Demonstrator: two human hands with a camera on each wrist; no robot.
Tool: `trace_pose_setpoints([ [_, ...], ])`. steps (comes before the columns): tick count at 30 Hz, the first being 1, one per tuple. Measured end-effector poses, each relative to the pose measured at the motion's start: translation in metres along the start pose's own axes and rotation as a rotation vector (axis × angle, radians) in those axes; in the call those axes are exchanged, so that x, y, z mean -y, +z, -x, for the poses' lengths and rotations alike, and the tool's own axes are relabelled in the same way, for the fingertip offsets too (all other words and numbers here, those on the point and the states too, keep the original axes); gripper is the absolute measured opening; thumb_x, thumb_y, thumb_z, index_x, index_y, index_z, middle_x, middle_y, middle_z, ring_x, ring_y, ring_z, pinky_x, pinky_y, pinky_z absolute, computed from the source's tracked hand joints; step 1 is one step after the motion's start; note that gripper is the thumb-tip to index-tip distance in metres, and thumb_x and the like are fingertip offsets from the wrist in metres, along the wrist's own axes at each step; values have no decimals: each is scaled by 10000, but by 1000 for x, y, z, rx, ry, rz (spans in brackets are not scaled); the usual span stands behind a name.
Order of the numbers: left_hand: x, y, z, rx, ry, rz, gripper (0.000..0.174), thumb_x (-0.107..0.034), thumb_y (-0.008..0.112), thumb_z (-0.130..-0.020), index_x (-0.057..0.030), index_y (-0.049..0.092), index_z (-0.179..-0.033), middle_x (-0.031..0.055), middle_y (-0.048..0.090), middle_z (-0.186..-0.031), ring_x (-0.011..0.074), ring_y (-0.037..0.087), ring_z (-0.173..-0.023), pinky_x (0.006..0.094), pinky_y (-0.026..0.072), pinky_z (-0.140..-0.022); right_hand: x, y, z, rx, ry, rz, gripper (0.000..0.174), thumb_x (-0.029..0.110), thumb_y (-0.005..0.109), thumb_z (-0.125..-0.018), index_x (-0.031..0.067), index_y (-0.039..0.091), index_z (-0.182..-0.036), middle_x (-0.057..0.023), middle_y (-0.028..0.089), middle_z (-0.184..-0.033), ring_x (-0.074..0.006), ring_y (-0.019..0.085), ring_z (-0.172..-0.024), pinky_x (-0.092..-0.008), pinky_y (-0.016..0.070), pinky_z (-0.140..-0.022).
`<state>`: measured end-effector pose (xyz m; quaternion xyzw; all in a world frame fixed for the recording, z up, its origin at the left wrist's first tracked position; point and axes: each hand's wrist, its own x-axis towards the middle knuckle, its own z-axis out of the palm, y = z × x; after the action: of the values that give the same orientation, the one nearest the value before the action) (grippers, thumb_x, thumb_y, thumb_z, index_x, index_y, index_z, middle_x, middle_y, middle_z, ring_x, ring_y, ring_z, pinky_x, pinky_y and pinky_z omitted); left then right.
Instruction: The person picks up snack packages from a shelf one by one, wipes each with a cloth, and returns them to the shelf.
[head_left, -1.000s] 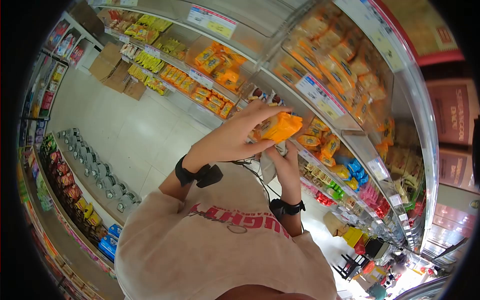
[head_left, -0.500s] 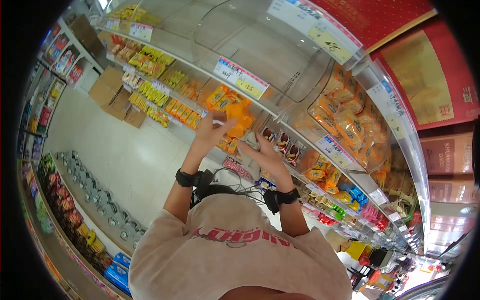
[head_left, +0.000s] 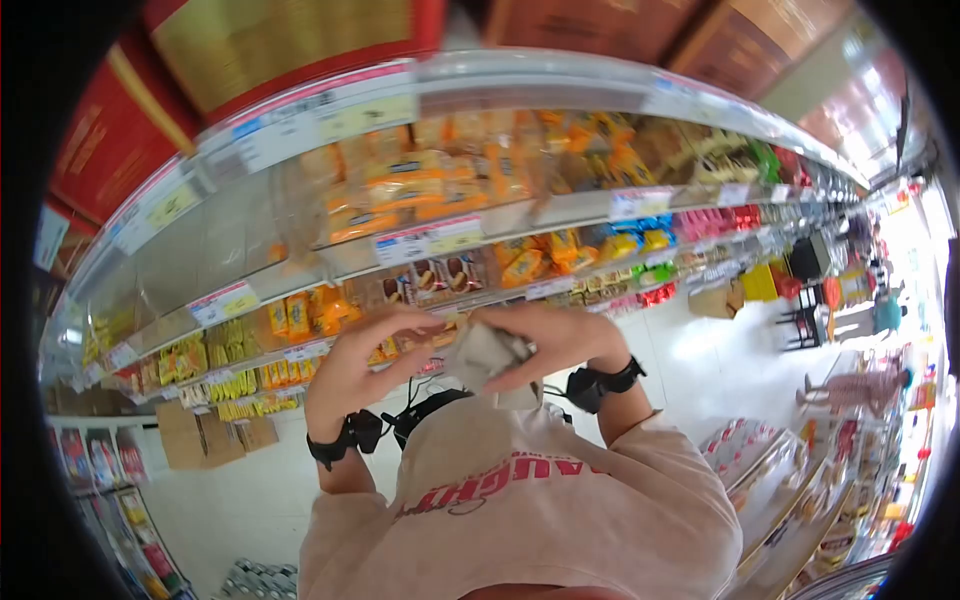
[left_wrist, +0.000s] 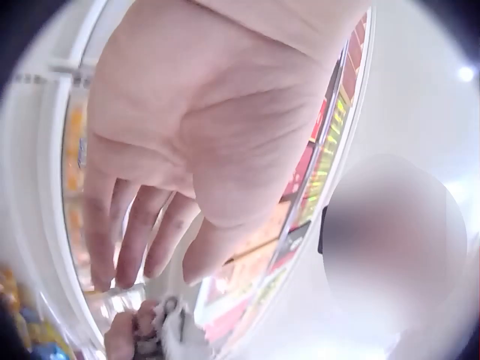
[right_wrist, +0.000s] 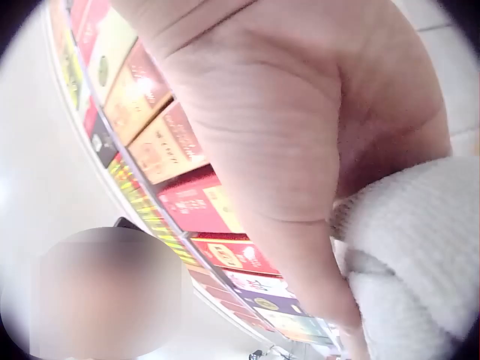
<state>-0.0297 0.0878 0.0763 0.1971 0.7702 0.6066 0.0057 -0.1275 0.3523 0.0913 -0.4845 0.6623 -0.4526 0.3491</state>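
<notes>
My right hand (head_left: 565, 338) grips a crumpled grey-white cloth (head_left: 482, 352) in front of my chest. In the right wrist view the cloth (right_wrist: 420, 247) looks thick and fluffy, bunched against the thumb and palm. My left hand (head_left: 362, 368) hovers just left of the cloth, holding nothing. Its palm faces the camera in the left wrist view, fingers (left_wrist: 142, 232) extended and the thumb apart from them. Beyond both hands, orange snack packets (head_left: 310, 312) and dark-and-white wrapped snacks (head_left: 430, 278) lie in the shelf bins.
Clear-fronted bins with price tags (head_left: 428, 238) run across the shelf before me, one holding heaped orange packets (head_left: 420, 185). Large red boxes (head_left: 110, 140) stand on top. Cardboard boxes (head_left: 205, 440) sit on the floor at left. A person (head_left: 860, 388) is farther off at right.
The orange packet that was in my left hand has left it, and that hand has come back beside the cloth. The head view has swung right along the shelf. My right hand keeps the cloth.
</notes>
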Motion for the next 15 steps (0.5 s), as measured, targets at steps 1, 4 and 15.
trace_pose_setpoints([
  [1,-5,8,-14,7,58,-42,273,27,676,-891,7,667,-1163,137,692,-1110,228,690,-1004,320,541,-866,7,-8,15,-79,-73,33,533,223,822,-827,-9,566,-1231,-109,660,-1044,-180,618,-955,-345,491,-801],
  [4,-24,36,-61,-73,216,-150,173,36,671,-886,9,683,-1056,124,700,-1034,235,686,-951,324,529,-840,29,-29,52,-514,-174,175,413,161,784,-855,-6,599,-1184,-131,685,-1061,-209,654,-935,-344,517,-821],
  [15,-42,124,-243,-210,402,-414,176,-79,557,-975,29,660,-1068,176,693,-1004,315,677,-938,370,518,-842,-22,-177,68,-1161,30,740,322,174,653,-887,-30,579,-1126,-278,686,-1024,-447,669,-996,-463,542,-835],
])
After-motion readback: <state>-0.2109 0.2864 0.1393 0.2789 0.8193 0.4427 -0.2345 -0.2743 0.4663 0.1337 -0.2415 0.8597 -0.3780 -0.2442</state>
